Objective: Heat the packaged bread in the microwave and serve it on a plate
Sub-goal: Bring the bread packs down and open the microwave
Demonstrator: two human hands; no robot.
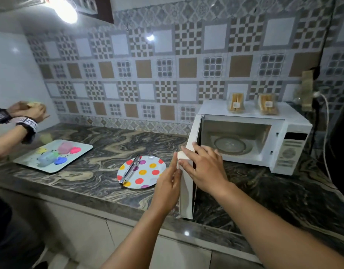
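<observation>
A white microwave (276,136) stands on the counter at the right with its door (186,191) swung open toward me. Inside, the glass turntable (230,145) is bare. Two clear packs of bread sit on top of the microwave, one at the left (236,103) and one at the right (267,104). My right hand (204,167) lies over the door's top edge, fingers wrapped on it. My left hand (168,183) touches the door's outer face with straight fingers. A polka-dot plate (147,172) lies left of the door with metal tongs (129,170) across it.
A pale tray (81,152) with several coloured moulds sits at the counter's left. Another person's hands (28,111) with wrist bands work above it. A power cable (325,133) hangs from a wall socket right of the microwave. The marble counter edge (109,206) runs in front.
</observation>
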